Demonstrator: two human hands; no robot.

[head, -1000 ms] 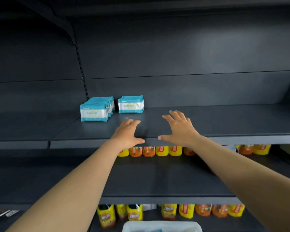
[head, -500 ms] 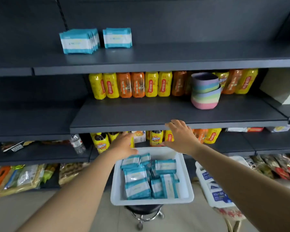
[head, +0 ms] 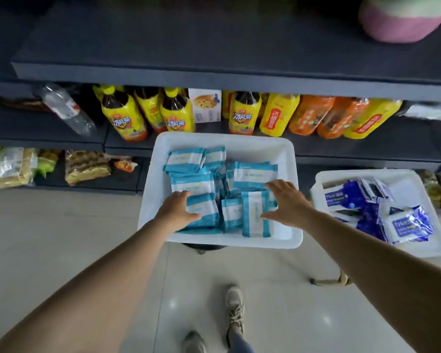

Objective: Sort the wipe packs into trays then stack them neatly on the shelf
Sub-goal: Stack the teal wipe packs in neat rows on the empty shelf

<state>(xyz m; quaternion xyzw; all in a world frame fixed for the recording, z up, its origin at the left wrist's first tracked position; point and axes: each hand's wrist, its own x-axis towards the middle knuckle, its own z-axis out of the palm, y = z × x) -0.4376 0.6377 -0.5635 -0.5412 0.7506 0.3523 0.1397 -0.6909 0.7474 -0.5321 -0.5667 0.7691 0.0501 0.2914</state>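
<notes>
Teal wipe packs [head: 201,212] heaped loose in near white tray [head: 287,159]. Left hand [head: 175,212], right hand [head: 285,205] flank near packs, fingers spread, touching. Likely light, soft, slick film; pinch short edges.

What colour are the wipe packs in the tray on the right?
Dark blue and white, seen in the head view: the wipe packs lie in the right tray.

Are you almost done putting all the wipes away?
Not yet. Sorting looks done: teal wipe packs fill one white tray, dark blue packs the other tray. Right now the left hand and right hand reach onto teal packs. Both trays remain full, so most stacking is left; the target shelf is out of view.
</notes>
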